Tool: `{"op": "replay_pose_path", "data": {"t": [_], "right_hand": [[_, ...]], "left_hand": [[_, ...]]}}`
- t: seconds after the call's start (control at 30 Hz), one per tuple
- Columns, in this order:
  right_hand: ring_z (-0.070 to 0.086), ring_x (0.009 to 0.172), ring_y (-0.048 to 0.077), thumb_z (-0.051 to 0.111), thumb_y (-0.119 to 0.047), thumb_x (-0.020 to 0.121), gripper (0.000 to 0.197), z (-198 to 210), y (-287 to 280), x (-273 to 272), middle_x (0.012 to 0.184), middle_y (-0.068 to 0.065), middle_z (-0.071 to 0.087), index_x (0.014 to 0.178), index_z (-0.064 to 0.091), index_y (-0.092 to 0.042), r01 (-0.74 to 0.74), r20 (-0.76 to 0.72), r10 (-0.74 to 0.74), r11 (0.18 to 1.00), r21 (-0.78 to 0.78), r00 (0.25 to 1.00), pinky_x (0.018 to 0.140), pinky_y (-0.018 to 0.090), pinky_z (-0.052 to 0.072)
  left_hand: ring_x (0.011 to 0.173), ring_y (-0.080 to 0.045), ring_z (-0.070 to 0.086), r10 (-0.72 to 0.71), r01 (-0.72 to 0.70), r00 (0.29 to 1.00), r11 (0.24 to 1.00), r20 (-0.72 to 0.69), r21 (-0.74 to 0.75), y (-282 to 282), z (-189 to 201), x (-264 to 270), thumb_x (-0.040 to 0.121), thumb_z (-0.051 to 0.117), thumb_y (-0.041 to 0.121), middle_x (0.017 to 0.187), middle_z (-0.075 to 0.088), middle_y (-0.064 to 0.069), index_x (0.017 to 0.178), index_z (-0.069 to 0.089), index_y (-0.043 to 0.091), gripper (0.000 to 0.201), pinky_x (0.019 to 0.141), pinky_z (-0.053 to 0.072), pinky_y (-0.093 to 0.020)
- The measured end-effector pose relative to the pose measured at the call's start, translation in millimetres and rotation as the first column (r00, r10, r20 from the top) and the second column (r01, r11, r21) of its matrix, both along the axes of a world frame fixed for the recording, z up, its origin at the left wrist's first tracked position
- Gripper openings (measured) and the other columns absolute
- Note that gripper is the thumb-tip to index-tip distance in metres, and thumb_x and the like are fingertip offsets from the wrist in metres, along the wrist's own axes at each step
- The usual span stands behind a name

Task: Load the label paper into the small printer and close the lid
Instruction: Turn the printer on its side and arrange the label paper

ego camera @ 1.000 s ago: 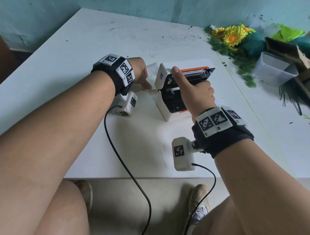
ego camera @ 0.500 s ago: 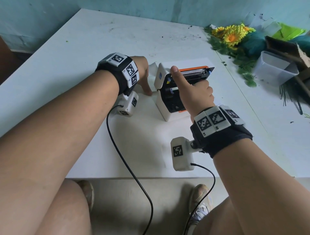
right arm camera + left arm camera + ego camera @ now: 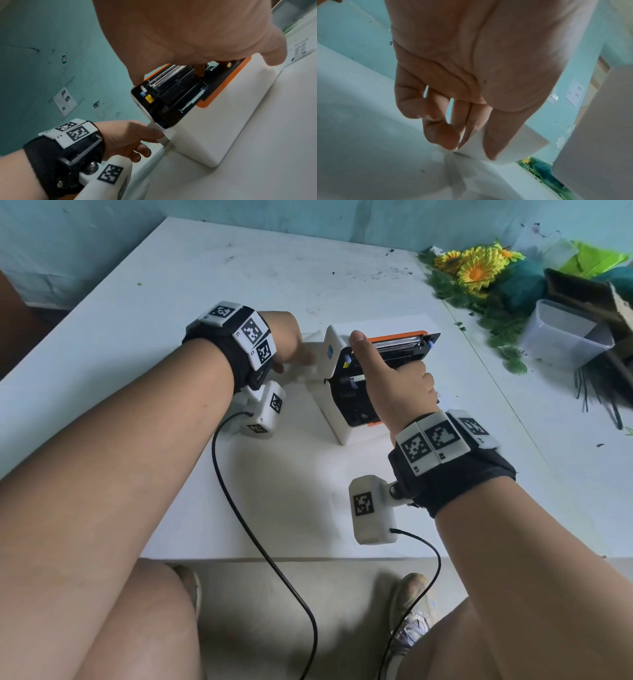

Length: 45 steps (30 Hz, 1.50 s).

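Note:
The small white printer [image 3: 337,419] with orange trim stands mid-table, its lid [image 3: 399,345] raised and the black mechanism exposed. My right hand [image 3: 394,378] grips the lid's front edge, thumb up on its left corner and fingers curled over it. In the right wrist view those fingers [image 3: 199,70] dip into the open printer [image 3: 223,128]. My left hand [image 3: 294,350] is at the printer's left rear. It pinches white label paper [image 3: 505,146] between thumb and fingers, and the paper's edge [image 3: 164,136] meets the printer's back.
Artificial yellow flowers and green foliage [image 3: 476,272] lie at the back right, with a clear plastic tub [image 3: 565,337] and a cardboard box beside them. Cables run from the wrist cameras over the table's near edge [image 3: 274,558]. A white sheet [image 3: 291,481] lies under the printer.
My left hand has shifted slightly right, closer to the printer's back, still holding the paper. The right hand keeps its hold on the lid.

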State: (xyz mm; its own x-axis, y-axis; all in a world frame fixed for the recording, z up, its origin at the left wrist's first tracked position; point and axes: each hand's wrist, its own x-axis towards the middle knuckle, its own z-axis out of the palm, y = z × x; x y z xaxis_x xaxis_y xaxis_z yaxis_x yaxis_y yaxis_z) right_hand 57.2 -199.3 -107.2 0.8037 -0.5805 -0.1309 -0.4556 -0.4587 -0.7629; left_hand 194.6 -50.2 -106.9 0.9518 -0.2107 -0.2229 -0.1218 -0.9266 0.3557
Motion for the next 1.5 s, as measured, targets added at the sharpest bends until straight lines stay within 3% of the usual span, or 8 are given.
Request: {"op": "replay_pose_path", "data": {"t": [0.1,0.2,0.33,0.63,0.87,1.1,1.33,1.5], "right_hand": [[0.03,0.152,0.032,0.05,-0.093,0.078,0.114,0,1,1,0.156,0.013,0.042,0.154,0.037,-0.009,0.008,0.001,-0.008,1.0,-0.003,1.0,0.125,0.049,0.023],[0.031,0.151,0.032,0.051,-0.092,0.078,0.113,0,1,1,0.155,0.014,0.043,0.153,0.037,-0.009,0.02,0.004,-0.02,1.0,-0.002,1.0,0.125,0.048,0.023],[0.032,0.15,0.032,0.053,-0.091,0.078,0.112,1,1,0,0.153,0.013,0.044,0.153,0.038,-0.01,0.02,0.016,-0.021,1.0,0.019,1.0,0.125,0.048,0.024],[0.04,0.142,0.034,0.073,-0.074,0.065,0.112,13,4,4,0.146,0.01,0.044,0.149,0.034,-0.013,0.103,0.114,-0.124,0.98,0.171,0.986,0.117,0.05,0.037],[0.014,0.157,0.026,0.069,-0.048,0.078,0.085,31,20,6,0.16,0.004,0.03,0.151,0.036,-0.022,0.104,0.37,-0.126,0.991,0.078,0.92,0.124,0.055,0.019],[0.055,0.132,0.013,0.053,-0.038,0.075,0.043,37,26,7,0.124,-0.015,0.068,0.114,0.073,-0.037,-0.04,0.521,-0.019,0.994,0.102,0.853,0.114,0.052,0.044],[0.066,0.118,0.022,0.05,-0.045,0.071,0.037,34,26,16,0.11,-0.016,0.073,0.101,0.071,-0.042,-0.211,0.366,0.226,0.974,-0.08,0.903,0.114,0.054,0.044],[0.048,0.141,0.017,0.052,-0.04,0.085,0.04,32,23,18,0.117,-0.018,0.071,0.118,0.073,-0.035,-0.215,0.281,0.269,0.954,-0.209,0.921,0.127,0.054,0.017]], "left_hand": [[0.03,-0.006,0.056,0.011,-0.011,1.0,1.0,0.004,-0.01,3,-5,2,0.101,0.065,0.032,0.092,0.08,-0.013,0.106,0.076,0.003,0.031,0.054,0.044,-0.023],[0.069,-0.022,0.07,0.039,-0.033,0.998,0.994,0.055,-0.101,4,-5,-1,0.1,0.069,0.025,0.1,0.081,-0.018,0.107,0.077,0.002,0.025,0.071,0.054,-0.03],[0.082,-0.03,0.074,0.12,-0.083,0.973,0.978,0.195,-0.191,7,4,1,0.092,0.077,0.025,0.094,0.081,-0.016,0.098,0.077,0.0,0.026,0.085,0.061,-0.04],[0.066,-0.017,0.075,0.216,-0.129,0.95,0.929,0.226,-0.346,20,19,-1,0.074,0.092,0.042,0.071,0.079,-0.004,0.066,0.071,0.012,0.038,0.074,0.059,-0.03],[0.065,-0.02,0.08,0.21,-0.07,0.935,0.9,0.286,-0.43,32,24,-6,0.07,0.095,0.014,0.066,0.076,-0.004,0.061,0.066,0.019,0.031,0.074,0.068,-0.043],[0.065,-0.023,0.077,0.247,-0.049,0.886,0.891,0.392,-0.45,36,29,-5,0.081,0.085,0.01,0.069,0.072,0.001,0.06,0.066,0.024,0.031,0.05,0.051,-0.018],[0.066,-0.017,0.073,0.276,-0.043,0.828,0.899,0.488,-0.435,38,26,-1,0.077,0.08,0.005,0.065,0.069,0.009,0.051,0.064,0.028,0.038,0.075,0.066,-0.034],[0.067,-0.016,0.077,0.281,-0.019,0.856,0.856,0.435,-0.516,33,21,-4,0.08,0.087,0.018,0.071,0.077,0.002,0.054,0.066,0.025,0.034,0.075,0.066,-0.034]]}}
